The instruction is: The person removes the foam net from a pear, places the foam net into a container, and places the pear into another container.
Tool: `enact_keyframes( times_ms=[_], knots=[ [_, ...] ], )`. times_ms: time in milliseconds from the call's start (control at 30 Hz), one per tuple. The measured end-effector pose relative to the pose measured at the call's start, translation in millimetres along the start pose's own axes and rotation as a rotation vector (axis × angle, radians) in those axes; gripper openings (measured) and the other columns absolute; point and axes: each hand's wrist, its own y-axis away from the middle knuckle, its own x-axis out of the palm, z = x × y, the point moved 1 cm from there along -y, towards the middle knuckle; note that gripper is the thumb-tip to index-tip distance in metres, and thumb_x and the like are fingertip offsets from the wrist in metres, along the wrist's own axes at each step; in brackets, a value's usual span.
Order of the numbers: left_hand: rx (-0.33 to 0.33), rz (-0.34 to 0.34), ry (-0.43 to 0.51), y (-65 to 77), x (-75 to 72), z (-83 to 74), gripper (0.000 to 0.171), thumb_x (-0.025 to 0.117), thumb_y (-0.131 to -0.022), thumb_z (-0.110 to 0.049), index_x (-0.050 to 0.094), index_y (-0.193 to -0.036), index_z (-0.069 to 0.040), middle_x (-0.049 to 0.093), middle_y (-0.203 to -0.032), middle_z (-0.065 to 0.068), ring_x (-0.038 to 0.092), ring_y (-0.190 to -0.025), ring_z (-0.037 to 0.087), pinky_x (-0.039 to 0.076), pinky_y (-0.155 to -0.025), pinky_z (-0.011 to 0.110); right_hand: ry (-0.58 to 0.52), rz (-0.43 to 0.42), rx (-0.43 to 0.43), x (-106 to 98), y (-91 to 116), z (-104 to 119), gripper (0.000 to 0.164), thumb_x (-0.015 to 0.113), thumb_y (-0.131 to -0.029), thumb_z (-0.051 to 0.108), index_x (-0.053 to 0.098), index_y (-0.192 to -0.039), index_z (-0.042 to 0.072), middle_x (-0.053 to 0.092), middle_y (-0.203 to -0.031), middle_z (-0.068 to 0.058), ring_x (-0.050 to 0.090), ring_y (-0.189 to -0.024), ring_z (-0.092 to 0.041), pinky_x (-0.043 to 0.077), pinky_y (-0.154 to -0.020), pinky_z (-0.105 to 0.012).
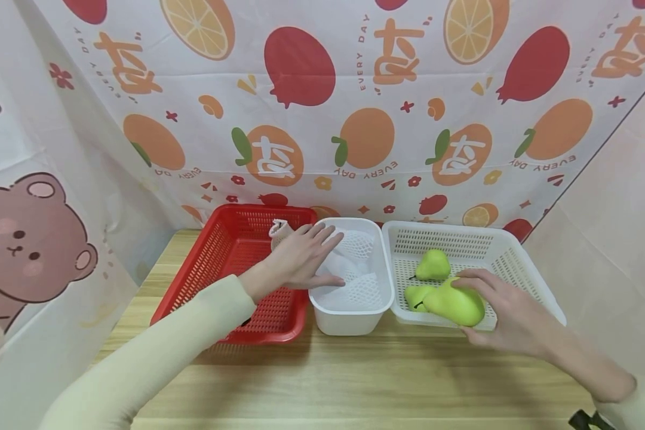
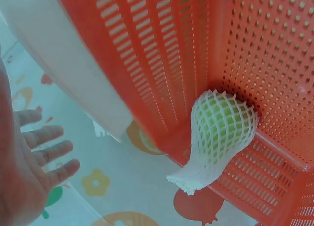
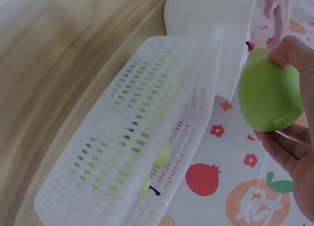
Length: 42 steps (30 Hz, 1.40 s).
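Note:
My right hand (image 1: pixel 516 313) grips a green pear (image 1: pixel 455 303) between thumb and fingers, above the white perforated basket (image 1: pixel 527 278). Two more green pears, one at the back (image 1: pixel 433 264) and one partly covered (image 1: pixel 416 294), lie in that basket. With fingers spread, my left hand (image 1: pixel 307 257) hovers over the white tub (image 1: pixel 349 323) and its edge towards the red basket (image 1: pixel 193 275). White foam nets (image 1: pixel 362 292) fill the tub. In the left wrist view, a green pear in a foam net (image 2: pixel 222 130) sits in a corner of the red basket.
All three containers stand side by side on a wooden table (image 1: pixel 365 382). Behind them hangs a fruit-printed cloth (image 1: pixel 312 143), and a bear-printed cloth (image 1: pixel 37 251) hangs at the left. A pale wall or sheet (image 1: pixel 618 215) closes off the right side.

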Motion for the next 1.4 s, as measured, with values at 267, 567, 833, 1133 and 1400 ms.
enact_keyframes(
  times_ms=[267,567,833,1133,1400],
  knots=[
    [-0.042,0.003,0.029,23.2,-2.4,-11.6,0.103,0.051,-0.090,-0.082,0.034,-0.165,-0.013,0.042,-0.168,0.015,0.041,-0.157,0.039,0.037,-0.126,0.058,0.012,0.069,0.006,1,-12,-14,0.068,0.086,-0.077,0.052,0.065,-0.129,0.013,0.067,-0.130,-0.006,0.074,-0.107,-0.027,0.065,-0.080,-0.046],
    [-0.051,-0.046,0.080,49.5,0.7,-22.5,0.110,0.058,-0.085,-0.083,0.031,-0.167,-0.014,0.035,-0.172,0.016,0.036,-0.159,0.040,0.035,-0.127,0.060,-0.002,0.131,0.005,11,-28,-30,0.081,0.097,-0.058,0.028,0.062,-0.129,0.012,0.068,-0.128,-0.009,0.073,-0.107,-0.030,0.065,-0.080,-0.045],
    [-0.056,-0.113,0.056,72.0,5.6,-36.2,0.116,0.064,-0.079,-0.085,0.035,-0.165,-0.014,0.037,-0.171,0.015,0.037,-0.158,0.041,0.036,-0.125,0.061,-0.005,0.240,0.053,17,-41,-46,0.077,0.097,-0.065,0.032,0.063,-0.131,0.014,0.070,-0.128,-0.007,0.072,-0.104,-0.027,0.065,-0.083,-0.046],
    [-0.096,-0.119,0.071,97.3,12.3,-45.8,0.120,0.061,-0.077,-0.090,0.034,-0.166,-0.013,0.039,-0.170,0.015,0.033,-0.159,0.043,0.035,-0.126,0.062,-0.015,0.354,0.090,29,-52,-60,0.071,0.094,-0.072,0.034,0.064,-0.133,0.016,0.069,-0.131,-0.008,0.072,-0.109,-0.030,0.065,-0.086,-0.051],
    [-0.106,-0.130,0.069,115.3,16.0,-50.1,0.121,0.059,-0.077,-0.092,0.036,-0.164,-0.012,0.040,-0.169,0.016,0.035,-0.159,0.041,0.037,-0.125,0.060,0.032,0.440,0.094,46,-61,-66,0.074,0.093,-0.074,0.039,0.061,-0.137,0.016,0.066,-0.136,-0.013,0.070,-0.115,-0.034,0.062,-0.092,-0.056]
  ],
)
